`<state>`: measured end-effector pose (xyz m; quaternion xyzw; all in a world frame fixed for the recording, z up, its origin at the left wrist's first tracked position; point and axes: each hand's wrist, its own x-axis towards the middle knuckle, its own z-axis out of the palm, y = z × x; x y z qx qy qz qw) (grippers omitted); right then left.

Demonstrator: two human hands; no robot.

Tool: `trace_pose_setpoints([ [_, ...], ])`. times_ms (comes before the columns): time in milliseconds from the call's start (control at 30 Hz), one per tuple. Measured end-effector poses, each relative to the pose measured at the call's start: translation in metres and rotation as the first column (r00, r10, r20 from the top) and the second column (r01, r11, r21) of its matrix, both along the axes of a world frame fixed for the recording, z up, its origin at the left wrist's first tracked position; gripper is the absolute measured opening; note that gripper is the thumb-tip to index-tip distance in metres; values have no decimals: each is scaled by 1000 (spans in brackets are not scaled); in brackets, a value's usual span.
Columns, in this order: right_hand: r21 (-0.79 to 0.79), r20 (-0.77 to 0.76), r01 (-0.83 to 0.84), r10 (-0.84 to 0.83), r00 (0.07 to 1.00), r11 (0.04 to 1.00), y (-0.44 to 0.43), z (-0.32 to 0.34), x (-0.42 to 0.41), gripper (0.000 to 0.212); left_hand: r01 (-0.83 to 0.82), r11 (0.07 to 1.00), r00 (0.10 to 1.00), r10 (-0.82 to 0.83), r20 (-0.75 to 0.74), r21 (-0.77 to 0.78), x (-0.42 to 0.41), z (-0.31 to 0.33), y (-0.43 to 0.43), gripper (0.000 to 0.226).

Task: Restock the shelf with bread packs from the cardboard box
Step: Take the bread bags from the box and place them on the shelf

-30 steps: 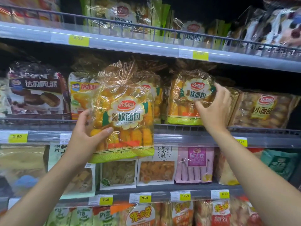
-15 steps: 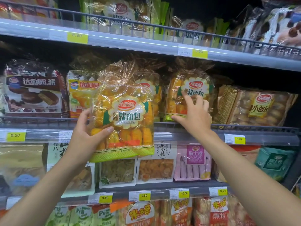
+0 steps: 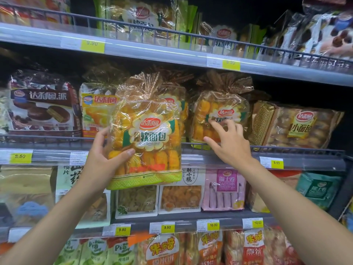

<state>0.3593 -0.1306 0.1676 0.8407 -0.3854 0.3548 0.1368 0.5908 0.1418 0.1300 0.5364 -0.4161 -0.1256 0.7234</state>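
Left hand (image 3: pixel 99 161) grip clamped on a bread pack (image 3: pixel 147 134), thumb on its front, pack upright, held just in front of the middle shelf (image 3: pixel 298 159) rail. Right hand (image 3: pixel 229 144) grip apart, fingertips touching a matching shelved pack (image 3: pixel 219 115). Judgement: the held pack's slot lies straight behind it, left of the shelved pack; left hand is nearer. Cardboard box not visible.

The bread pack (image 3: pixel 147 134) wears glossy, crinkled clear plastic film; the shelf rail (image 3: pixel 267 149) is matt grey metal wire.
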Motion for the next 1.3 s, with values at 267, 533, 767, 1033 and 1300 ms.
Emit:
trace_pose_setpoints([
  [267,-11,-103,23,-24,994,1000,9,7,-10,65,20,1000,1000,-20,-3,4,1,-4,0,99],
  [533,-34,-8,-32,32,999,999,28,10,-9,66,30,999,999,-30,-17,-28,-1,2,2,72],
  [767,-46,42,-197,199,979,979,56,17,-2,62,63,997,998,-63,-7,-47,-2,9,1,67],
  [1033,364,299,-608,530,794,705,100,19,14,71,27,999,998,-29,-57,-46,-9,26,-13,69],
  [1300,346,299,-599,520,800,722,95,28,20,62,-4,994,997,12,-74,106,4,62,-49,97],
])
